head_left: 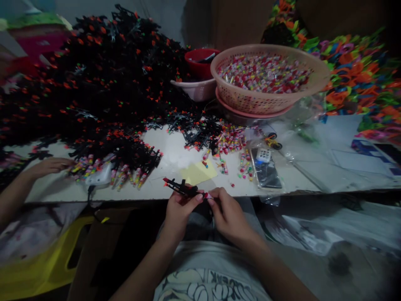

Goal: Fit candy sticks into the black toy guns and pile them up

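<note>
A small black toy gun [180, 187] with a red tip lies in the closed fingers of my left hand [178, 213], just over the table's front edge. My right hand [228, 213] pinches a small candy-filled tube [207, 195] with a red and white end at the toy's rear. Whether the tube is seated in the toy or only touches it, I cannot tell. Beyond my hands lie a yellow paper [200, 172] and a loose pile of similar tubes [231, 140]. Several toy guns with tubes attached [134, 173] lie to the left.
A huge heap of black toy guns [103, 79] covers the back left. A pink perforated basket [269, 98] full of tubes stands at the back. Bright plastic pieces [357, 71] pile up at right. A bagged phone [266, 169] lies nearby. Another person's hand [52, 166] reaches in from the left.
</note>
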### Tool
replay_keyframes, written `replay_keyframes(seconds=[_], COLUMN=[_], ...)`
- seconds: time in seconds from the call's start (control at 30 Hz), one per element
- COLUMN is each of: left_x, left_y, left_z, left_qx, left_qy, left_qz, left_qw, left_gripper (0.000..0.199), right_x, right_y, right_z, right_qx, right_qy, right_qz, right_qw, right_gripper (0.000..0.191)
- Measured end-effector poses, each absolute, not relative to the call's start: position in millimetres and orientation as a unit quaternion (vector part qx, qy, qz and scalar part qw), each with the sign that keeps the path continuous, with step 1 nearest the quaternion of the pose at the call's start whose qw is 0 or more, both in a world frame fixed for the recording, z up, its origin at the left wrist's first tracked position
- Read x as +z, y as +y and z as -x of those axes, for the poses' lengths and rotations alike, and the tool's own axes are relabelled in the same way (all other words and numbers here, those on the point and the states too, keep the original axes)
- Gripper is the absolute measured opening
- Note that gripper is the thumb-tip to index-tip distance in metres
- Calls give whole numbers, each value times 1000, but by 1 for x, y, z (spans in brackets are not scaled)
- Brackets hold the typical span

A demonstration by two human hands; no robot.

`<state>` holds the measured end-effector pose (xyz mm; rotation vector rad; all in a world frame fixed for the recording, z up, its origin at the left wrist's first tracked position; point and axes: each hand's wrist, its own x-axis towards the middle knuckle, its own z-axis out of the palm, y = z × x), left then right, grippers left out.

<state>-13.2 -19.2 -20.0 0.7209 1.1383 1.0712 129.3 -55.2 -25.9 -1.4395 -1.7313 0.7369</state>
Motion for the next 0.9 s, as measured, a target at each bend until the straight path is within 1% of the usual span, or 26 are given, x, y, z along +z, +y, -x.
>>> replay_keyframes(seconds=[0.13,0.27,0.33,0.47,0.63,0.7,0.77,0.8,0.83,0.9], left_x=[-20,-23,-27,-33,-31,-30,-28,-26,-23,-15], left_y=[-21,-22,-22,-20,-8,2,18,28,40,63], left_z=[10,6,6,10,13,20,34,45,58,88], left_qx=[466,441,434,435,454,464,468,465,455,394], left_qy=[505,485,475,505,528,532,546,561,585,646], left_qz=[-323,-291,-269,-261,-328,-353,-400,-439,-488,-590], left_qw=[651,696,717,698,638,614,569,525,461,281], left_gripper=[35,34,32,39,46,47,47,45,42,36], right_x=[-26,-35,-40,-46,-43,-38,-32,-30,-29,-28], right_y=[-56,-54,-51,-47,-33,-23,-11,-5,1,13], right_z=[-125,-124,-125,-124,-110,-110,-120,-129,-139,-162], right_qx=[228,103,69,57,71,92,106,103,92,64], right_qy=[-702,-720,-739,-764,-767,-767,-763,-756,-745,-717], right_qz=[591,637,630,606,611,606,602,608,623,670], right_qw=[325,255,230,215,184,188,210,219,220,184], right_gripper=[6,14,17,19,19,20,28,34,38,33])
